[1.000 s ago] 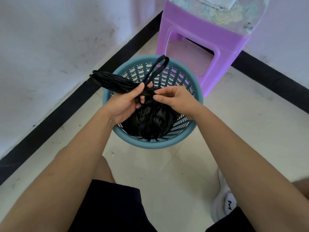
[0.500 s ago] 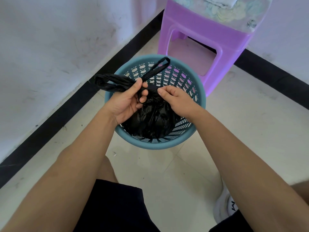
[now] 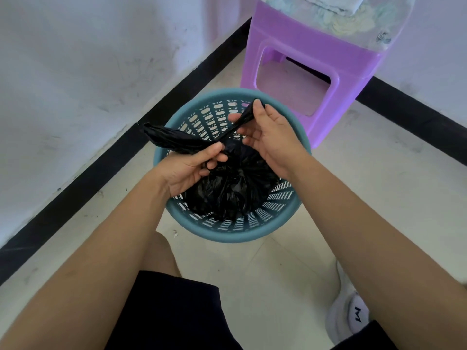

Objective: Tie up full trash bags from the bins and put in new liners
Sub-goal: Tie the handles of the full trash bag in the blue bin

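While the trash bag point(image 3: 227, 193) is sitting in the bin point(image 3: 227, 236), our left hand point(image 3: 187, 170) is pinching its tail point(image 3: 171, 137) lying toward ten o'clock, and our right hand point(image 3: 273, 137) is pinching the strip point(image 3: 242, 120) toward one o'clock.

Head view, close above bin point(image 3: 227, 236)

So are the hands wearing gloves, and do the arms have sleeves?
No gloves. The left hand and the right hand are bare, with no rings, and no watch or bracelet shows on the wrists. Both forearms are bare too, with no sleeve in view. Lower down, the person wears dark shorts and a white shoe with a black mark on it.
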### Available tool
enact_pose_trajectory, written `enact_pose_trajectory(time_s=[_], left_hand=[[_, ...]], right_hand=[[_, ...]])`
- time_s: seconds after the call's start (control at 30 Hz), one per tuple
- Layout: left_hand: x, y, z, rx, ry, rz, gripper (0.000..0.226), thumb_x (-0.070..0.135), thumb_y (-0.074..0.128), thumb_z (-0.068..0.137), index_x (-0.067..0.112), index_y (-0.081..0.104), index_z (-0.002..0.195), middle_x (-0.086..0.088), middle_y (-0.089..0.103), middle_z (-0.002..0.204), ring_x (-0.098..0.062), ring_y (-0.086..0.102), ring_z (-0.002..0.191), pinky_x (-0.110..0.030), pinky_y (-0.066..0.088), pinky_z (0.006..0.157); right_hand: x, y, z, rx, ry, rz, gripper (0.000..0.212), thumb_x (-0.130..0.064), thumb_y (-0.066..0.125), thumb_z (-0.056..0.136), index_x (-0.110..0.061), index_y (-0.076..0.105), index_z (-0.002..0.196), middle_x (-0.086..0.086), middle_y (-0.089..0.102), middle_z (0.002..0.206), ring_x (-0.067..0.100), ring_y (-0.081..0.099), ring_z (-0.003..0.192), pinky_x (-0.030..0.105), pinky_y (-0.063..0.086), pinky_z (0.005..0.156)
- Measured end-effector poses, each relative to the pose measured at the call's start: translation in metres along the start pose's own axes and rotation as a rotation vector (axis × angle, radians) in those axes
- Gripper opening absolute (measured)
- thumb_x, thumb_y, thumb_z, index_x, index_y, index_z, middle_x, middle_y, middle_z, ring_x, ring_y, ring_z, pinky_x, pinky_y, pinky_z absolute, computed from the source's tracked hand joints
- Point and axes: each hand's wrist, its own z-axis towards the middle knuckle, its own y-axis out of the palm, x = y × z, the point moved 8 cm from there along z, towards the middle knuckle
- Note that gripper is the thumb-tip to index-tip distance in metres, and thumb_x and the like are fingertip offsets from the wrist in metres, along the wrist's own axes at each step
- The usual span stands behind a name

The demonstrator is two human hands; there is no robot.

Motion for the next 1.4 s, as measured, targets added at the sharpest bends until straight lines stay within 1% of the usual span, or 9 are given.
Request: enact_pose_trajectory(time_s=[0.3,0.37,0.53,0.7,0.8,0.87,0.97,1.1,1.4], left_hand=[[0.009,0.002,0.008,0.071,0.026,-0.179,0.017,0.023,0.064,0.085,0.017,0.069,0.1,-0.004,0.075,0.092,-0.004,0.058,0.066,-0.014,0.042,0.059],[0.011,0.001,0.01,0.074,0.062,-0.22,0.016,0.019,0.066,0.084,0.014,0.069,0.098,-0.004,0.074,0.09,-0.006,0.06,0.068,-0.018,0.041,0.068],[0.012,0.001,0.008,0.106,0.125,-0.219,0.017,0.007,0.071,0.076,0.008,0.068,0.093,-0.003,0.074,0.085,-0.007,0.06,0.067,-0.014,0.039,0.056],[0.016,-0.007,0.001,0.209,0.185,-0.128,0.016,-0.009,0.066,0.081,0.007,0.069,0.085,-0.001,0.073,0.079,-0.008,0.064,0.071,-0.015,0.045,0.059],[0.017,-0.005,-0.003,0.169,0.223,-0.067,0.021,-0.013,0.062,0.083,0.008,0.065,0.085,0.001,0.072,0.076,-0.009,0.066,0.076,-0.016,0.047,0.062],[0.017,-0.003,-0.005,0.14,0.242,-0.051,0.024,-0.014,0.062,0.083,0.01,0.064,0.085,0.001,0.07,0.076,-0.011,0.063,0.077,-0.017,0.047,0.064],[0.019,0.007,-0.009,0.044,0.263,-0.036,0.024,-0.011,0.066,0.08,0.012,0.069,0.085,0.0,0.07,0.081,-0.014,0.061,0.081,-0.021,0.049,0.073],[0.02,0.016,-0.013,-0.02,0.24,-0.073,0.027,-0.014,0.06,0.08,0.011,0.07,0.085,-0.001,0.072,0.081,-0.011,0.067,0.082,-0.023,0.053,0.08],[0.025,0.015,-0.017,0.044,0.238,0.052,0.049,-0.018,0.063,0.079,0.027,0.071,0.063,0.009,0.069,0.072,-0.007,0.066,0.076,-0.019,0.052,0.071]], right_hand=[[0.005,-0.014,-0.012,0.233,0.023,0.326,0.028,-0.029,0.036,0.106,-0.015,0.058,0.095,-0.002,0.06,0.065,0.011,0.053,0.061,0.024,0.047,0.062],[0.006,-0.015,-0.015,0.248,0.036,0.324,0.026,-0.028,0.037,0.105,-0.019,0.057,0.09,-0.005,0.049,0.057,0.01,0.045,0.057,0.024,0.042,0.059],[0.024,-0.027,-0.018,0.281,0.196,0.162,0.025,-0.024,0.04,0.099,-0.024,0.046,0.075,-0.009,0.031,0.049,0.011,0.029,0.053,0.025,0.031,0.054],[0.038,-0.035,-0.021,0.189,0.409,-0.176,0.015,-0.029,0.049,0.1,-0.019,0.058,0.095,-0.004,0.062,0.062,0.014,0.055,0.058,0.023,0.047,0.055],[0.025,-0.052,-0.014,0.3,0.222,-0.391,0.024,-0.022,0.057,0.097,-0.017,0.056,0.121,0.0,0.069,0.103,0.013,0.064,0.079,0.028,0.054,0.073],[0.003,-0.052,-0.011,0.359,-0.058,-0.726,0.034,-0.019,0.059,0.094,-0.018,0.058,0.128,-0.002,0.063,0.121,0.012,0.061,0.103,0.027,0.048,0.095],[-0.015,-0.018,-0.011,0.125,-0.423,-1.065,0.032,-0.018,0.061,0.091,-0.017,0.067,0.122,0.001,0.066,0.12,0.018,0.057,0.114,0.034,0.041,0.105],[0.015,0.01,-0.011,-0.294,-0.354,-1.179,0.04,-0.022,0.055,0.092,-0.018,0.062,0.13,0.002,0.065,0.124,0.02,0.056,0.12,0.046,0.037,0.109],[0.011,-0.002,-0.012,-0.105,-0.3,-0.964,0.021,-0.016,0.063,0.094,-0.016,0.07,0.113,-0.005,0.064,0.104,0.008,0.057,0.101,0.02,0.041,0.094]])
